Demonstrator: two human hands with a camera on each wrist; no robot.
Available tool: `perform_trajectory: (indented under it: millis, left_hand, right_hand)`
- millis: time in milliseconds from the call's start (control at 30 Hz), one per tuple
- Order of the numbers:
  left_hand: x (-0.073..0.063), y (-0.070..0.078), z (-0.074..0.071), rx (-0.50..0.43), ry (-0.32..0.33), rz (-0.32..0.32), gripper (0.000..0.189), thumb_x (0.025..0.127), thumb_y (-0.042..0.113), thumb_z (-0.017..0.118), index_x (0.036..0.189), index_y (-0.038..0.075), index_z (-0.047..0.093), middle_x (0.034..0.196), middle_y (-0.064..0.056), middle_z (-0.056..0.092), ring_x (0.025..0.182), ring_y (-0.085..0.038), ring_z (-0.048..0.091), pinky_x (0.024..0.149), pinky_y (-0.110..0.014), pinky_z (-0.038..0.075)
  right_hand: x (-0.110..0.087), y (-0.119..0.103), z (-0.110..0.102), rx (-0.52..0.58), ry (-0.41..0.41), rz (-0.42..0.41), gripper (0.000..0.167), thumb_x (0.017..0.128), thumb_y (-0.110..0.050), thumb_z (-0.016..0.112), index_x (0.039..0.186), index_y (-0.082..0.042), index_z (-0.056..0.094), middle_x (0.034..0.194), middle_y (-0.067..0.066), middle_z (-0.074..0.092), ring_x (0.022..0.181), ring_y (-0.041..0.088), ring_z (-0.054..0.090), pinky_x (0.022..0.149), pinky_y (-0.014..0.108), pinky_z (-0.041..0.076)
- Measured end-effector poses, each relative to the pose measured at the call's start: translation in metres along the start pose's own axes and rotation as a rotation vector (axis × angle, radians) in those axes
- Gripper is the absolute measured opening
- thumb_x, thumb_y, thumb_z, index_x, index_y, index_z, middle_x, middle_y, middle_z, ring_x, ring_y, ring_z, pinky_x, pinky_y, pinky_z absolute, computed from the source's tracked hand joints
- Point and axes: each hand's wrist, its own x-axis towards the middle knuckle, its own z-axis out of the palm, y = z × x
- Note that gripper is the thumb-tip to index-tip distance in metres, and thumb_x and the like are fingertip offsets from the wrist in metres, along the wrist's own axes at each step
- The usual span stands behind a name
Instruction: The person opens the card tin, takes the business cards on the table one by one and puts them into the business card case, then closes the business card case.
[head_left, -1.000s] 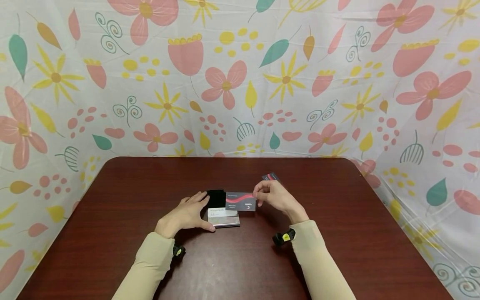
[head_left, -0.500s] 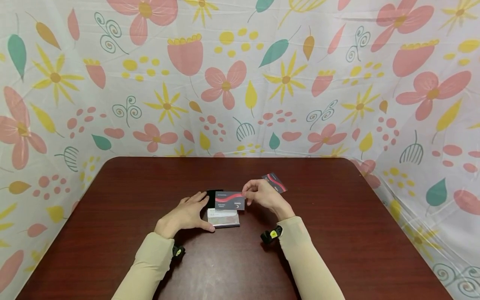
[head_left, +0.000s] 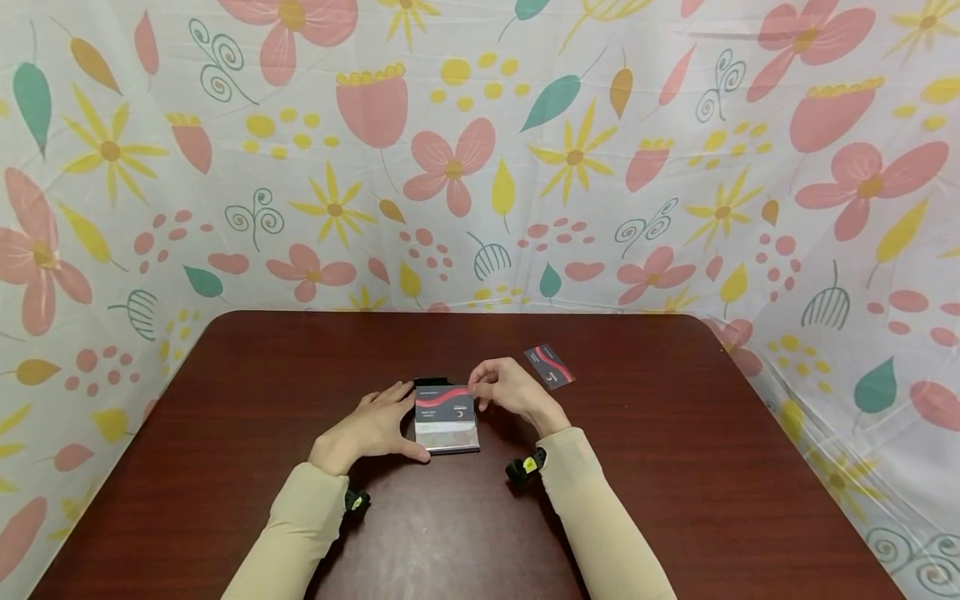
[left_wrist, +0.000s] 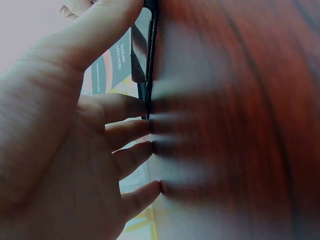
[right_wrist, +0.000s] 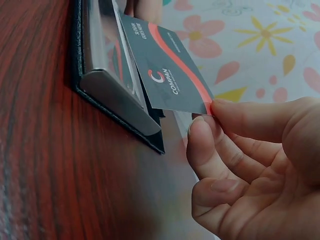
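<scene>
A dark grey business card (head_left: pixel 441 403) with a red wave hangs tilted over a metal card case (head_left: pixel 454 443) with a black flap behind. My right hand (head_left: pixel 517 393) pinches the card by its right edge between thumb and fingertips. In the right wrist view the card (right_wrist: pixel 167 70) leans against the case's metal opening (right_wrist: pixel 120 100), one edge lower than the pinched corner. My left hand (head_left: pixel 375 433) has its fingers spread along the left side of the case, the thumb at the near left corner. In the left wrist view its fingertips (left_wrist: pixel 145 106) touch the tabletop.
A second grey card (head_left: pixel 550 367) with a red wave lies on the table to the right and behind my right hand. The brown wooden table (head_left: pixel 660 467) reaches back to a floral cloth (head_left: pixel 495 217). Black bands (head_left: pixel 525 467) sit at both wrists.
My right hand has moved left with the business card, bringing it from right of the case to squarely over it. The second card has come fully into sight. The left hand stays put.
</scene>
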Motion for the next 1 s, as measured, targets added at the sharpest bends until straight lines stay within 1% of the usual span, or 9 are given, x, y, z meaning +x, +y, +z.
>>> perform_trajectory:
  millis: [233,300,500,767,1000]
  left_hand:
    - [-0.0016,0.0014,-0.0017,-0.001,0.002,0.002,0.110,0.070,0.062,0.079,0.150,0.001,0.036,0.159,-0.014,0.023,0.147,-0.031,0.016,0.114,-0.053,0.015]
    - [-0.0020,0.0017,-0.0018,-0.003,0.006,0.007,0.109,0.070,0.061,0.080,0.150,0.000,0.036,0.159,-0.015,0.024,0.147,-0.031,0.016,0.114,-0.053,0.015]
    - [-0.0023,0.0020,-0.0019,0.004,0.005,0.006,0.110,0.069,0.061,0.080,0.150,0.001,0.036,0.158,-0.014,0.025,0.147,-0.031,0.017,0.113,-0.053,0.015]
    - [-0.0019,0.0021,-0.0024,0.006,-0.005,0.007,0.110,0.070,0.062,0.079,0.151,0.002,0.035,0.159,-0.014,0.024,0.147,-0.031,0.016,0.113,-0.054,0.016]
    - [-0.0013,0.0025,-0.0028,0.004,0.000,0.011,0.109,0.071,0.061,0.079,0.151,0.001,0.036,0.158,-0.015,0.024,0.146,-0.032,0.017,0.113,-0.055,0.016]
  right_hand:
    - [0.0024,0.0018,0.0024,-0.010,0.001,0.009,0.004,0.089,0.001,0.067,0.090,0.005,0.067,0.075,0.014,0.064,0.062,0.035,0.064,0.054,0.031,0.045]
    - [0.0028,0.0028,0.0029,-0.012,-0.003,0.015,0.003,0.089,0.004,0.065,0.090,0.004,0.068,0.075,0.013,0.064,0.061,0.033,0.063,0.054,0.031,0.046]
    - [0.0027,0.0054,0.0044,-0.052,-0.011,0.029,0.010,0.089,0.006,0.062,0.086,0.000,0.070,0.077,0.010,0.067,0.059,0.026,0.062,0.057,0.031,0.049]
    - [-0.0003,0.0058,0.0041,-0.093,-0.009,0.090,0.008,0.089,0.001,0.068,0.083,-0.003,0.072,0.075,0.008,0.068,0.057,0.022,0.060,0.059,0.031,0.050]
    - [-0.0019,0.0038,0.0037,-0.135,-0.029,0.103,0.008,0.088,-0.002,0.070,0.081,-0.004,0.074,0.073,0.007,0.068,0.056,0.020,0.059,0.059,0.030,0.049]
